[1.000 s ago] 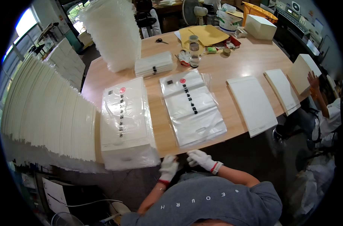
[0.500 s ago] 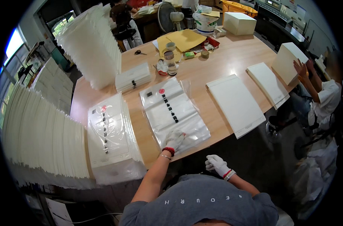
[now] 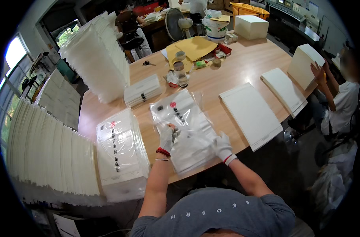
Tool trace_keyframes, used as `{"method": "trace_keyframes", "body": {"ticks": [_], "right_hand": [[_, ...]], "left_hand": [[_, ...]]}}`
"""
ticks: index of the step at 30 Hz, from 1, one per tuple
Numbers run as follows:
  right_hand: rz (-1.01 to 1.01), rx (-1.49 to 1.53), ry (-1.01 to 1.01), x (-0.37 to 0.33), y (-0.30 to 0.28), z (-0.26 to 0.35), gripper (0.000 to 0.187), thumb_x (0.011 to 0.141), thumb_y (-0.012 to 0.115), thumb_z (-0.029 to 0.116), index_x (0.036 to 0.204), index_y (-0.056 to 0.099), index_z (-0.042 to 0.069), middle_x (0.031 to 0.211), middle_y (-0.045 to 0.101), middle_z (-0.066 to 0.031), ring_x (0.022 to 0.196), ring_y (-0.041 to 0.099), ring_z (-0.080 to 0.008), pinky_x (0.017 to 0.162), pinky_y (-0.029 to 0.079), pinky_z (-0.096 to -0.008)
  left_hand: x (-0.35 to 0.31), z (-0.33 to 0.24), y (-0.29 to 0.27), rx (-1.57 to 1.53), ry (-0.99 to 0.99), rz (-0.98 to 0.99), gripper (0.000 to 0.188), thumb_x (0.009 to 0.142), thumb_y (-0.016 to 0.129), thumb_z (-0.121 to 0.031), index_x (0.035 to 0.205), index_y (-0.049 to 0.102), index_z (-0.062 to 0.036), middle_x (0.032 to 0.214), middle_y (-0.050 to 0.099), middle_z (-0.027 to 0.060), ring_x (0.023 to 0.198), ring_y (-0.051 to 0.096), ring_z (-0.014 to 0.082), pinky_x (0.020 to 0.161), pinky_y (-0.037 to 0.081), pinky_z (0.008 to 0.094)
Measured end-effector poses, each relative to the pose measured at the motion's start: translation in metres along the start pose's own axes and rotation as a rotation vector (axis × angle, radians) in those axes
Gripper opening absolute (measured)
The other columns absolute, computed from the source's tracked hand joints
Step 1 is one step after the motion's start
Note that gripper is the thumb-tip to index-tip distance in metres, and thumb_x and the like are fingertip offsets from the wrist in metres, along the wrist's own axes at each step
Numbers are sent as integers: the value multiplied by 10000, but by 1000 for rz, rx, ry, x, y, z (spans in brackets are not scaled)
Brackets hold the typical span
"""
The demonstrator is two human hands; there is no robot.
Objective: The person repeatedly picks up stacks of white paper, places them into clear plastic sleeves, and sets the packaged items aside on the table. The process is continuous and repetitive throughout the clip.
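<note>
A clear plastic bag (image 3: 188,148) with dark and red print lies on a pile of similar bags on the table in front of me. My left hand (image 3: 169,136), in a white glove with bare fingertips showing, pinches the bag's film near its middle. The gloved right hand (image 3: 222,146) grips the film at the right edge, its fingers partly hidden. Between the hands the film is wrinkled and slightly raised. Left of the bags stands a stack of filled clear packets (image 3: 116,146); on the right lies a stack of white sheets (image 3: 251,116).
Tall white stacks (image 3: 95,59) rise at the left. A smaller white stack (image 3: 280,89) and a white block (image 3: 304,67) lie right, where a co-worker's hands (image 3: 318,73) touch the block. Scissors (image 3: 147,63), a clear jar (image 3: 180,75) and yellow paper (image 3: 196,47) lie farther back.
My right hand has come up from beside my body to the bag's right edge. The left hand has moved up and left and now pinches the film, which has wrinkled.
</note>
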State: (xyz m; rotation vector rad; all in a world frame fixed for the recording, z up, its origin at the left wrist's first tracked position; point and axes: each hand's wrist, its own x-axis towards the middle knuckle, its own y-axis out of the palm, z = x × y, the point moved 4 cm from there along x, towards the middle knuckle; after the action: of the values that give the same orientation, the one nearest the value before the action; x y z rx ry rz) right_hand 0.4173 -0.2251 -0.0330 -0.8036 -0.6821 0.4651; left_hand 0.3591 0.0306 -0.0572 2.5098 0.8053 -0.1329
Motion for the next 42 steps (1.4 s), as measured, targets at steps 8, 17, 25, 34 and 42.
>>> {"method": "trace_keyframes", "body": {"ticks": [8, 17, 25, 34, 42], "right_hand": [[86, 533, 334, 66, 53, 65, 172, 800, 530, 140, 937, 575, 48, 955, 568, -129, 865, 550, -288, 758, 441, -364], [473, 371, 56, -45, -45, -20, 367, 715, 644, 136, 1057, 551, 39, 1093, 532, -163, 992, 526, -300, 853, 430, -383], [237, -373, -42, -83, -123, -150, 796, 660, 721, 326, 1293, 339, 30, 1221, 428, -229, 1146, 422, -352, 950, 370, -386], [59, -168, 110, -69, -157, -138, 212, 832, 535, 287, 827, 619, 92, 761, 618, -72, 685, 605, -292, 629, 491, -361], [229, 640, -94, -96, -158, -29, 338, 854, 504, 360, 948, 583, 45, 828, 581, -134, 785, 582, -266, 642, 481, -394]], "left_hand": [[-43, -95, 120, 731, 161, 302, 398, 844, 522, -84, 1203, 411, 45, 860, 645, 43, 644, 503, 53, 554, 411, 203], [-99, -102, 126, 1437, 980, 67, 464, 742, 652, -156, 1163, 484, -56, 925, 605, 144, 804, 590, 306, 688, 478, 371], [-153, -76, 132, 1145, 988, 230, 352, 716, 636, -4, 1054, 543, -39, 907, 597, 129, 818, 595, 274, 683, 481, 328], [-178, 72, 195, 671, -146, 736, 221, 892, 511, -142, 1096, 526, -57, 968, 603, 54, 868, 586, 201, 758, 475, 267], [-166, 97, 179, 109, -684, 436, 289, 834, 490, -53, 1105, 477, 46, 1026, 557, 147, 948, 546, 251, 847, 453, 364]]}}
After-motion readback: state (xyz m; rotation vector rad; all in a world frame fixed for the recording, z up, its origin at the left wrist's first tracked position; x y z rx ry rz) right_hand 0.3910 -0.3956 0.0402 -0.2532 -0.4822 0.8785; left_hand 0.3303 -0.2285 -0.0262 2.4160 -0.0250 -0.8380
